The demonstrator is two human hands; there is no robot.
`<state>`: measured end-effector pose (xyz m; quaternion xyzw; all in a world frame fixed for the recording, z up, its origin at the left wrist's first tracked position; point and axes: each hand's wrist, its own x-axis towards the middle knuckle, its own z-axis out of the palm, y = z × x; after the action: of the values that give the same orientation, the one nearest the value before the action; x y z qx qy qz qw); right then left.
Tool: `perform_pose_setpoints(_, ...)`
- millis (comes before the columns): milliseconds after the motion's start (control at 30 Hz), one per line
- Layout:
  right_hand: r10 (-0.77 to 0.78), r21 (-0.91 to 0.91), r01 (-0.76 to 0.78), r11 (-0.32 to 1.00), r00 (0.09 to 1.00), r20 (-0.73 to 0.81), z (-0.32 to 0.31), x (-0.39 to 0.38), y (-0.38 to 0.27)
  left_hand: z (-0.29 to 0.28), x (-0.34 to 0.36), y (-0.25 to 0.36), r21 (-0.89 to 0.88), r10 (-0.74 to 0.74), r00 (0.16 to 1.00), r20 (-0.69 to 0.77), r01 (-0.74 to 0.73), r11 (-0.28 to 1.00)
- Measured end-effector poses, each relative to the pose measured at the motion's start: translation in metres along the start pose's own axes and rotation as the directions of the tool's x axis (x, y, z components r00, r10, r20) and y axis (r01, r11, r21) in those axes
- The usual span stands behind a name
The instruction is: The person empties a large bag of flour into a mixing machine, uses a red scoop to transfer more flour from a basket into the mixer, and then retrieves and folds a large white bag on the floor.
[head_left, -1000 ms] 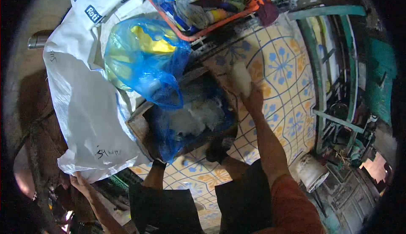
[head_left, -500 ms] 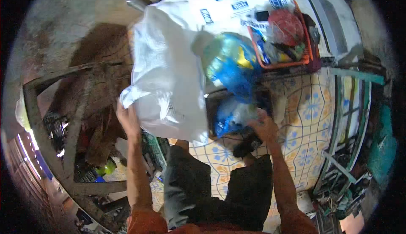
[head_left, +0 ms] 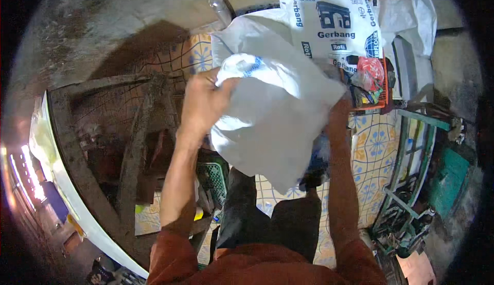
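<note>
A large white woven sack (head_left: 278,125) hangs spread out in front of me above my knees. My left hand (head_left: 203,99) is closed on its folded-back rim, thumb on the near side. My right hand (head_left: 338,115) is in shadow at the sack's right corner; its fingers are hidden, so I cannot make out whether it grips the cloth. Behind the sack, only a sliver of a dark container with something blue (head_left: 320,153) shows beside my right forearm. The blue and yellow plastic bag is hidden now.
A printed white sack (head_left: 337,20) lies at the back beside an orange basket (head_left: 382,92) of packets and a red bag (head_left: 369,71). On the left stands a dark wooden frame (head_left: 131,146), with a green crate (head_left: 212,174) near my knee. A green metal frame (head_left: 409,166) stands right on patterned tiles.
My left hand has risen and moved right, bringing the sack across the blue bags. My right hand has left the blue bag in the container and moved up to the sack's right edge.
</note>
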<state>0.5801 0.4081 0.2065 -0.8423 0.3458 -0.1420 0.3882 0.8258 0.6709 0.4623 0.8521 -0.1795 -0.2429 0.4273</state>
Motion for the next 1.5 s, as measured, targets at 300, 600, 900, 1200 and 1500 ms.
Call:
perform_pose_setpoints(300, -0.064, 0.328, 0.047, 0.943, 0.997, 0.042, -0.129, 0.106, -0.236, -0.092, 0.012, 0.058, -0.196, -0.093, 0.996, -0.007, 0.09, 0.976)
perform_pose_setpoints(600, -0.055, 0.294, 0.058, 0.954, 0.998, -0.018, -0.138, 0.066, -0.341, -0.112, -0.087, 0.072, -0.356, -0.203, 0.918, -0.34, 0.074, 0.932)
perform_pose_setpoints(900, -0.152, 0.323, 0.064, 0.944, 0.955, 0.253, -0.195, -0.038, -0.411, -0.083, -0.291, 0.122, -0.549, -0.372, 0.61, -0.7, -0.127, 0.826)
perform_pose_setpoints(1200, -0.937, 0.199, 0.924, 0.326, 0.287, 0.201, -0.162, -0.115, -0.342, 0.012, -0.45, 0.108, -0.648, -0.618, 0.224, -0.753, -0.094, 0.756)
perform_pose_setpoints(1500, -0.287, 0.2, 0.221, 0.954, 0.504, 0.814, -0.068, -0.201, -0.224, 0.125, -0.522, -0.034, -0.74, -0.732, 0.22, -0.645, 0.064, 0.67)
